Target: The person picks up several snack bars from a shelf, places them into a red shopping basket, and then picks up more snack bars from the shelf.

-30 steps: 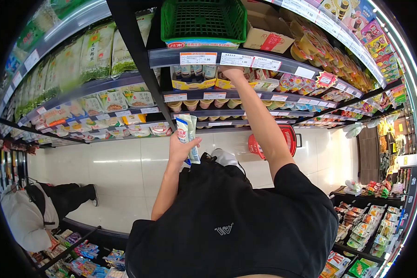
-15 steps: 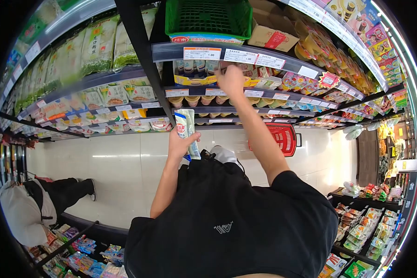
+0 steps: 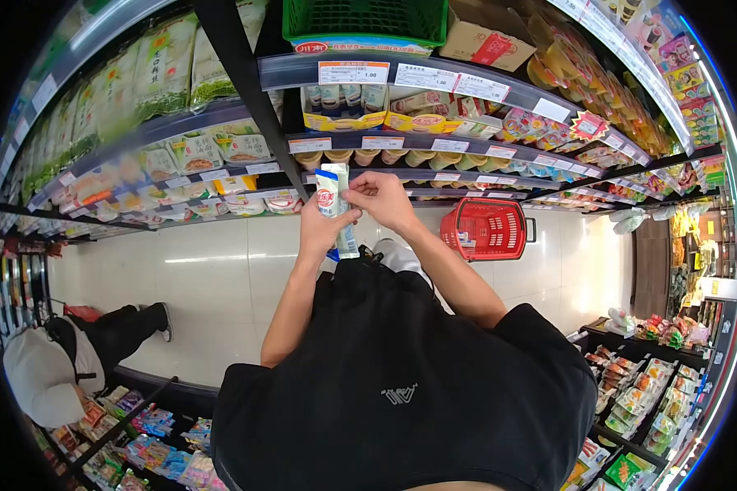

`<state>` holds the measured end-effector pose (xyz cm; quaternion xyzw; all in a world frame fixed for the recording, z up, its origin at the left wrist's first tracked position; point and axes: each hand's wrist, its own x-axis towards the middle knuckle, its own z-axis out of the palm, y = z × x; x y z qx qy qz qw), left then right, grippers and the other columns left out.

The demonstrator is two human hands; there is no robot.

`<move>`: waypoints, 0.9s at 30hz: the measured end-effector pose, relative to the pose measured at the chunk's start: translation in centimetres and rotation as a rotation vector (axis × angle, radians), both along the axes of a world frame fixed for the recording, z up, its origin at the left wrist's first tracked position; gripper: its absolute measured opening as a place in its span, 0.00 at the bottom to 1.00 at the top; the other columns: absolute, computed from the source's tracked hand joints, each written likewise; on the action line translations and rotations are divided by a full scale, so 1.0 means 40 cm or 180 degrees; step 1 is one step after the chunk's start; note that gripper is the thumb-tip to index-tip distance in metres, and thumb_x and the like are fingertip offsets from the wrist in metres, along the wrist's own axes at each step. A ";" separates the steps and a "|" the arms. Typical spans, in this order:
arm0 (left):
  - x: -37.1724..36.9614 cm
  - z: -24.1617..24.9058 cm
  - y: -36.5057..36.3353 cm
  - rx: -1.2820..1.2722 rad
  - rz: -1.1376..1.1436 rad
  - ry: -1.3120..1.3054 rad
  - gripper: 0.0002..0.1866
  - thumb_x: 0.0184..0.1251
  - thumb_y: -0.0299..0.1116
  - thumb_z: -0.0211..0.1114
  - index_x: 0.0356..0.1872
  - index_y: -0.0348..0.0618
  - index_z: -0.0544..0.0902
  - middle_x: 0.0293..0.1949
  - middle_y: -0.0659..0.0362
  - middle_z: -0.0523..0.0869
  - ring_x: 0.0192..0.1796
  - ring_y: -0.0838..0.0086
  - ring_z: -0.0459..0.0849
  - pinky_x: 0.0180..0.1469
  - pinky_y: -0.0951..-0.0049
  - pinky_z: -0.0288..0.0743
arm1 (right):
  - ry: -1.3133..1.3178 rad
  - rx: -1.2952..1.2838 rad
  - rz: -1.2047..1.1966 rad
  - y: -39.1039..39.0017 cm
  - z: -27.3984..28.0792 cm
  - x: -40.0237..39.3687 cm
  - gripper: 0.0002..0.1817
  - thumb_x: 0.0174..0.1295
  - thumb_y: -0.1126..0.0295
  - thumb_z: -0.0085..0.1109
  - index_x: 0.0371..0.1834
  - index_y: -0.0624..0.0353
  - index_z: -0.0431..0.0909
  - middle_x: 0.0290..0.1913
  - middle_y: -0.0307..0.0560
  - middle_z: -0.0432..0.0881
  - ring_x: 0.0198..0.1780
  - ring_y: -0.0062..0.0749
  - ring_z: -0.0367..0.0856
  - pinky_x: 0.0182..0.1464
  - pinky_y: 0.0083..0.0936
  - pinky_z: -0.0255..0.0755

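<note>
In front of my chest, my left hand [image 3: 319, 229] is closed around slim white, pale-green and blue sachets [image 3: 327, 195] with a red logo, held upright. Their lower ends show below my thumb. My right hand [image 3: 382, 200] is beside them, its thumb and fingers pinched at the right edge of the sachets. Just beyond both hands is the shelf, where an open yellow display box [image 3: 344, 123] holds similar blue-and-white sachets. To its right, another yellow-fronted box [image 3: 422, 123] holds pale and red packets.
On the floor to the right stands a red shopping basket [image 3: 487, 229] with a small item inside. A green crate [image 3: 364, 24] sits on the upper shelf beside a cardboard box [image 3: 487, 41]. At the far left a person [image 3: 53, 372] bends by the lower shelves.
My right hand has come back from the display box to the sachets in my left hand. The view has shifted slightly, and more of the red basket shows.
</note>
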<state>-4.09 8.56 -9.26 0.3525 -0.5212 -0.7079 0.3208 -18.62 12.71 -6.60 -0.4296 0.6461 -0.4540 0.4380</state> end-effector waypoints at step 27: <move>0.027 -0.035 0.003 0.0422 0.0334 0.0555 0.17 0.53 0.21 0.68 0.45 0.35 0.76 0.39 0.54 0.84 0.38 0.74 0.83 0.38 0.77 0.77 | -0.1552 -0.0197 -0.0201 -0.002 0.003 -0.065 0.11 0.55 0.77 0.63 0.41 0.65 0.76 0.35 0.42 0.83 0.34 0.21 0.80 0.36 0.19 0.74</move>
